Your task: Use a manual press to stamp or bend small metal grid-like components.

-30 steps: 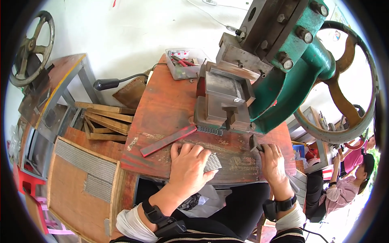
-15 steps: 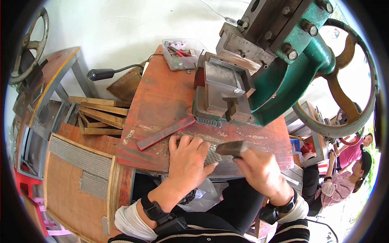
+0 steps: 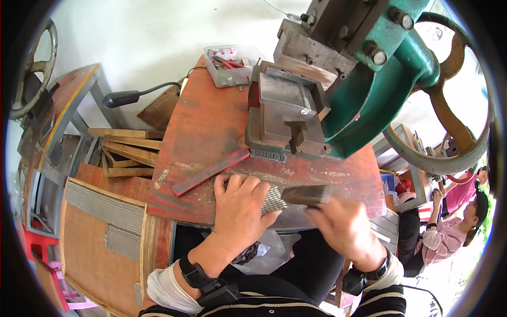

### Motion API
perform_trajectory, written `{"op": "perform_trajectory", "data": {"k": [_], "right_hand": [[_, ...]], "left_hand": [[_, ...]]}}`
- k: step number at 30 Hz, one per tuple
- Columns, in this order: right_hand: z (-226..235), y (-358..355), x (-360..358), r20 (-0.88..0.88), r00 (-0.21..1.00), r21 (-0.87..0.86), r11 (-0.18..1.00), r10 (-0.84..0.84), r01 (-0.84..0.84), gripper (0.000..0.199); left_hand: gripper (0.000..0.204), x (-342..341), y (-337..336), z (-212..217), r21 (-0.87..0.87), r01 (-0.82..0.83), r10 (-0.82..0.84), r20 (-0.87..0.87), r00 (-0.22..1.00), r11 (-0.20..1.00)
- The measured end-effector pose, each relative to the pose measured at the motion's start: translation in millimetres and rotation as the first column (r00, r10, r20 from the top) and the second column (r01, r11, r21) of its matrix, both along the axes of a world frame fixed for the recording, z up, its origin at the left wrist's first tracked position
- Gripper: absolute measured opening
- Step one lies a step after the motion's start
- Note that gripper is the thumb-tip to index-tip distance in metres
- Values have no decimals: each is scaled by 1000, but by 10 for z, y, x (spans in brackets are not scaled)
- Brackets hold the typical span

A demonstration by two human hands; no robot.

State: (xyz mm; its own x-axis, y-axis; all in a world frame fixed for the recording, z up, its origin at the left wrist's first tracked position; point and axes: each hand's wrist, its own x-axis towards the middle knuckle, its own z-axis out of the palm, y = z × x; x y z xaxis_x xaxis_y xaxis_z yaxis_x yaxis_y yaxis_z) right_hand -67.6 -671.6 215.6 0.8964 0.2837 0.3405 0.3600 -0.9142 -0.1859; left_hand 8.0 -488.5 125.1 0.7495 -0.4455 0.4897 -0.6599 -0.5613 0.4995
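Note:
Near the front edge of the red-brown worktable (image 3: 203, 119), my left hand (image 3: 240, 208) is closed over a grey bundle of small ridged metal pieces (image 3: 272, 201). The bundle's end shows beyond my fingers and thumb. My right hand (image 3: 346, 224), smeared by motion, grips a dark flat bar (image 3: 303, 194) whose far end is beside the bundle; whether they touch, I cannot tell. Behind my left hand a long red-edged bar (image 3: 210, 173) lies slantwise. A row of small metal pieces (image 3: 268, 156) lies against the press base.
A green hand press (image 3: 364, 113) with a large handwheel (image 3: 454, 105) stands at the back right, its metal die (image 3: 288, 113) on the table. Behind are a plastic box of tools (image 3: 229, 76) and a black lamp (image 3: 121, 99). Left: a framed board (image 3: 87, 232), wooden frames (image 3: 129, 153). Another person (image 3: 449, 240) sits right.
The dark bar in my right hand has tilted flatter, and that hand has shifted slightly right. My left hand keeps its hold on the bundle. The whole view has shifted a little.

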Motion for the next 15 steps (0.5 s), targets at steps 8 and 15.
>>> {"op": "perform_trajectory", "data": {"k": [8, 15], "right_hand": [[3, -43, 76, 26, 1000, 94, 996, -10, 8, 46], [-134, -95, 38, -45, 999, 38, 999, -28, 30, 43]], "left_hand": [[51, -12, 3, -25, 29, -7, 7, -12, 1000, 1000], [50, -6, -4, -8, -10, -3, 3, -36, 999, 1000]]}}
